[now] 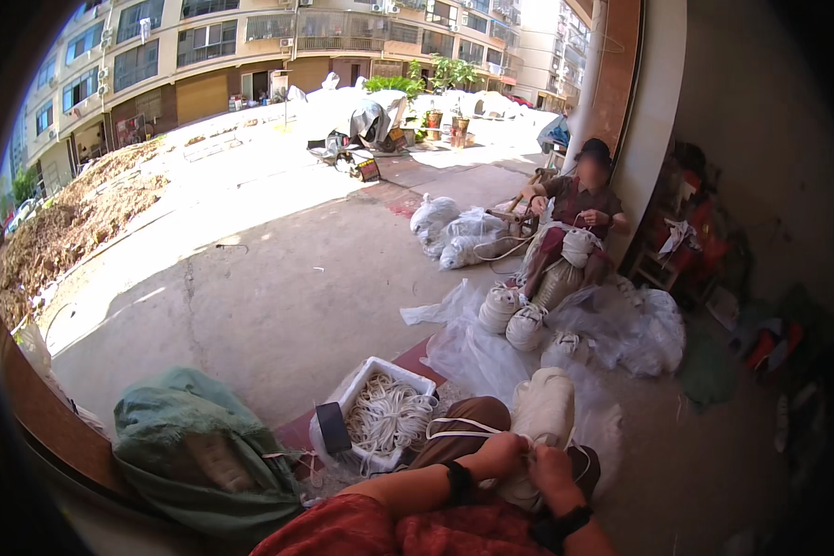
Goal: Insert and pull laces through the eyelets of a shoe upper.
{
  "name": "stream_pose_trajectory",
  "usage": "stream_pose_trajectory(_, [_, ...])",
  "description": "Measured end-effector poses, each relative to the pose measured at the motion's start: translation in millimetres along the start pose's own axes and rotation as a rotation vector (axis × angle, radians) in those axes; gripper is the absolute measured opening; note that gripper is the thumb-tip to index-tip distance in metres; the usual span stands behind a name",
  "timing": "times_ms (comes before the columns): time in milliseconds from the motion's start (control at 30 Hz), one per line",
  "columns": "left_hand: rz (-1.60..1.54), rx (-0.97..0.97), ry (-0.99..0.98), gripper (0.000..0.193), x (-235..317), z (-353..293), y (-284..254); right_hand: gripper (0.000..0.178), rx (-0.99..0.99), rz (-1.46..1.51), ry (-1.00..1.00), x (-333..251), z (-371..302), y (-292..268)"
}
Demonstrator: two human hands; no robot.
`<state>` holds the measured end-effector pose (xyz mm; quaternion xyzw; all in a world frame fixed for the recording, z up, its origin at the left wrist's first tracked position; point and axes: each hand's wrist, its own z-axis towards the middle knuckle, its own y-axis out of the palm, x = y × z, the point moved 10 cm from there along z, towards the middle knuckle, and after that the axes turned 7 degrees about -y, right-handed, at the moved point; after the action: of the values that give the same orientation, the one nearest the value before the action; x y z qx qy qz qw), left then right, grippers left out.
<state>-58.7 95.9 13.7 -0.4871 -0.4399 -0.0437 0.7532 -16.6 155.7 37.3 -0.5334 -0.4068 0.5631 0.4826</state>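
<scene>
My left hand (502, 455) and my right hand (553, 469) are close together in front of my knees, their fingers closed. A white cord (463, 426) runs across my knee into my left hand. My right hand pinches at the same spot, but its fingertips and what they grip are too small to make out. Against both hands rests a big cream-white bundle (542, 408), long and rounded, standing between my legs. The hands cover part of its lower side.
To the left, a white foam box (350, 394) holds a heap of white cord, beside a green sack (181, 435). Clear plastic sheeting (463, 324) spreads ahead, with several cord-wound bundles (526, 326). Beyond, a seated person (584, 199) works on a similar bundle near white sacks (473, 236).
</scene>
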Motion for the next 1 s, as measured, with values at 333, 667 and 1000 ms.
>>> stream_pose_trajectory(333, [-0.335, -0.039, 0.107, 0.018, -19.4, 2.4, 1.2, 0.019, -0.034, -0.035, 0.005, -9.5, -4.0, 2.4])
stream_pose_trajectory(667, [-0.432, -0.047, 0.041, 0.013, -26.2, 2.5, -5.1, 0.012, 0.012, -0.212, -0.329, -37.9, -9.8, 5.5])
stream_pose_trajectory(1000, [-0.474, -0.077, 0.122, 0.012, -26.4, 6.1, -4.8, 0.013, -0.234, -0.415, -0.55, -73.9, -8.3, 19.1])
